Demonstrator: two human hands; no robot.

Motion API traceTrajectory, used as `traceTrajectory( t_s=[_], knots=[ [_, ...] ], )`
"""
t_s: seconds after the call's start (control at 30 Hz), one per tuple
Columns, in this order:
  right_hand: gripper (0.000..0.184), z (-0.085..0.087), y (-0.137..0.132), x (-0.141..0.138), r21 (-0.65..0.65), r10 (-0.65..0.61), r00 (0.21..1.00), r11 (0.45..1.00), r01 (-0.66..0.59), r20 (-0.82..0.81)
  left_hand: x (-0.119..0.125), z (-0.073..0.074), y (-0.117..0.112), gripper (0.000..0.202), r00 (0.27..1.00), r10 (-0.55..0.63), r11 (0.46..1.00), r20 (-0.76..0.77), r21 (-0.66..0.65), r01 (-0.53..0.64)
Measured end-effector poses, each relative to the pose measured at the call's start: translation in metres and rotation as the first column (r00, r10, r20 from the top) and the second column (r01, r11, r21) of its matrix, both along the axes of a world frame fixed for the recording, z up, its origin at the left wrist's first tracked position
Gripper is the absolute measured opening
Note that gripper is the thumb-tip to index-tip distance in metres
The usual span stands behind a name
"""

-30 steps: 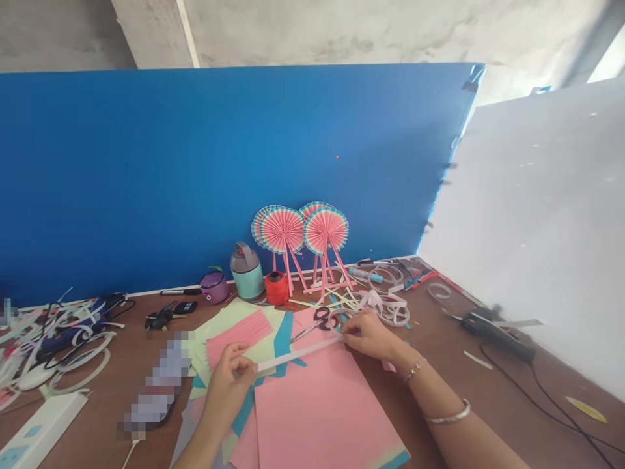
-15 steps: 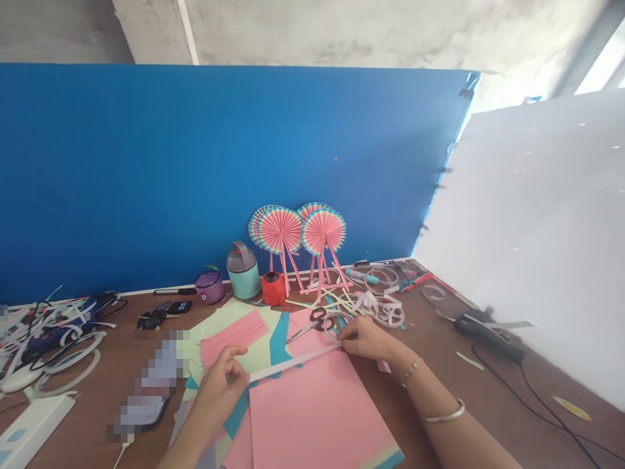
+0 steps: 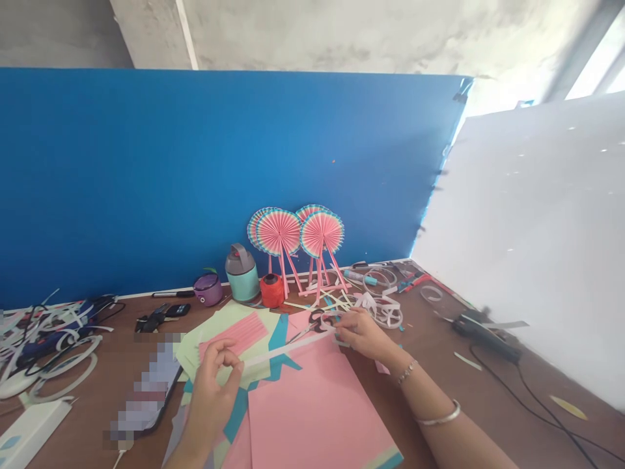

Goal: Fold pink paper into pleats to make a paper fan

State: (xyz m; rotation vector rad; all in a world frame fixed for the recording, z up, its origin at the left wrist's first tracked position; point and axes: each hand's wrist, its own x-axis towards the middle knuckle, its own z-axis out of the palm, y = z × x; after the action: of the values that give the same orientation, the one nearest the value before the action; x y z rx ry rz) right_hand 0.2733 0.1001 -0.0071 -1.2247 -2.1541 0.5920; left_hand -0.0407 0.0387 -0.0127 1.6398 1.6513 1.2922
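Blue panel (image 3: 205, 169) bounds the counter (image 3: 434, 371) behind; the pink sheet (image 3: 312, 410) runs out of view below; left hand (image 3: 217, 381) and right hand (image 3: 361, 335), well apart, each grip pinching, hold a white strip (image 3: 278, 352) near the sheet's far edge; its right end is hidden.

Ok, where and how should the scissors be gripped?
Probably by the dark handle loops, from the right and above: they lie near the right hand, while the blades angle toward the near left. The white strip runs close in front, so avoid snagging it.
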Motion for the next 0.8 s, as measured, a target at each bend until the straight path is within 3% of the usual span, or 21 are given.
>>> traceTrajectory(
  t_s=[0.1, 0.17, 0.37, 0.53, 0.6, 0.67, 0.73, 0.8],
  knots=[
    [0.038, 0.007, -0.002, -0.004, 0.038, -0.078, 0.989, 0.996, 0.084, -0.125, 0.008, 0.001, -0.009, 0.024, 0.998, 0.060, 0.984, 0.025, 0.168, -0.063],
    [0.038, 0.010, -0.004, -0.005, -0.010, -0.137, 0.960, 0.990, 0.139, -0.243, 0.011, -0.001, -0.012, 0.020, 0.996, 0.084, 0.950, 0.000, 0.300, -0.080],
    [0.036, 0.007, -0.007, -0.014, -0.248, -0.228, 0.832, 0.962, 0.113, -0.507, 0.007, -0.002, -0.016, 0.013, 0.958, 0.120, 0.790, -0.262, 0.610, 0.067],
    [0.034, -0.002, -0.007, -0.024, -0.347, -0.311, 0.695, 0.933, 0.094, -0.649, 0.006, 0.009, -0.021, 0.020, 0.871, 0.257, 0.634, -0.419, 0.753, 0.175],
    [0.033, -0.005, -0.004, -0.021, -0.327, -0.336, 0.680, 0.933, 0.148, -0.651, 0.002, 0.013, -0.021, 0.024, 0.865, 0.273, 0.582, -0.420, 0.788, 0.200],
    [0.035, -0.008, 0.000, -0.013, -0.270, -0.375, 0.677, 0.927, 0.261, -0.633, -0.004, 0.018, -0.020, 0.024, 0.879, 0.291, 0.559, -0.378, 0.813, 0.164],
    [0.035, -0.010, 0.005, -0.007, -0.238, -0.393, 0.675, 0.919, 0.314, -0.624, -0.010, 0.023, -0.018, 0.019, 0.885, 0.366, 0.558, -0.286, 0.829, 0.037],
    [0.028, -0.013, 0.009, -0.007, -0.201, -0.383, 0.698, 0.922, 0.332, -0.605, -0.012, 0.028, -0.018, 0.017, 0.884, 0.344, 0.584, -0.315, 0.810, 0.062]
  ],
)
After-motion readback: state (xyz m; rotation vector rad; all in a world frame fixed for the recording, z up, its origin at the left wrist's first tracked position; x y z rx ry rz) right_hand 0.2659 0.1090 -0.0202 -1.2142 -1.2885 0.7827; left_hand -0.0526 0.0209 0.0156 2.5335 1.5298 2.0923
